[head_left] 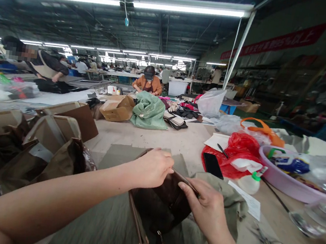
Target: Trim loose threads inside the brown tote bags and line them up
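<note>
Bag [155, 208] lies at the near side of the table [109, 132], mouth open, amid grey-green cloth [88, 220]; the table's near edge is out of view. The left hand [155, 168] has its fingertips closed on the bag's far rim; just beside it, the right hand [207, 205] pinches that rim, thumb inside. The bag looks largely made up, with rim and metal fittings in place; what finishing is left cannot be told. Room is tight to the right, where scissors [267, 242], a bottle [249, 184] and a basin [289, 191] line that side, and to the left, where more bags [55, 133] crowd. Beyond the hands, a bare strip of table runs open to the carton [118, 108] and green sack [149, 111], giving the freest space.
</note>
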Tool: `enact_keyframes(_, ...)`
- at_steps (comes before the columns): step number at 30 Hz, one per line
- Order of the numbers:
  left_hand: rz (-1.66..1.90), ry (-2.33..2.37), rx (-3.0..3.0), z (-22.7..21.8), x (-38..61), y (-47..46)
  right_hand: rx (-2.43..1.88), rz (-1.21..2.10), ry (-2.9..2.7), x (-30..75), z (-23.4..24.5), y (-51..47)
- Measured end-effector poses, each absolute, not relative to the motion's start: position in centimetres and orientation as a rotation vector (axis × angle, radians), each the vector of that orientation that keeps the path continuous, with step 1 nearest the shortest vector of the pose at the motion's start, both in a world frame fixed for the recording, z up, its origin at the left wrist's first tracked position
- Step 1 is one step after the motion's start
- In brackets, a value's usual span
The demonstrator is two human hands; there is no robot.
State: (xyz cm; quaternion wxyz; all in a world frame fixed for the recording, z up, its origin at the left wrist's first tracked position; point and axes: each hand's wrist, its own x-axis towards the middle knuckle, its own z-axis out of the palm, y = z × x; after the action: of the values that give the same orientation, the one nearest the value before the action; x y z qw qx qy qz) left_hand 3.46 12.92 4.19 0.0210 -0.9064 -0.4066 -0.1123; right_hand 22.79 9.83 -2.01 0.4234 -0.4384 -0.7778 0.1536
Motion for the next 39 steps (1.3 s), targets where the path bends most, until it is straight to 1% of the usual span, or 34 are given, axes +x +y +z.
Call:
enact_keyframes(10, -0.359, -1.24, -2.817, 4.3, 3.6, 12.9, -1.092, 0.296, -1.931, 22.4, -1.9, 9.6)
enact_keyframes(19, -0.363, -1.228, -2.817, 4.2, 3.5, 12.8, -1.079, 0.304, -1.947, 22.4, -1.8, 9.4)
enact_keyframes(27, -0.377, -1.208, -2.809, 4.2, 3.4, 13.0, -1.257, 0.235, -2.219, 23.4, 0.0, 8.7)
enact_keyframes(33, -0.377, -1.227, -2.797, 4.1, 3.5, 13.1, -1.275, 0.077, -2.069, 21.9, -0.5, 9.4)
enact_keyframes(39, -0.461, -1.2, -2.843, 4.1, 2.3, 13.6, -1.27, 0.052, -2.04, 21.3, -1.1, 9.9)
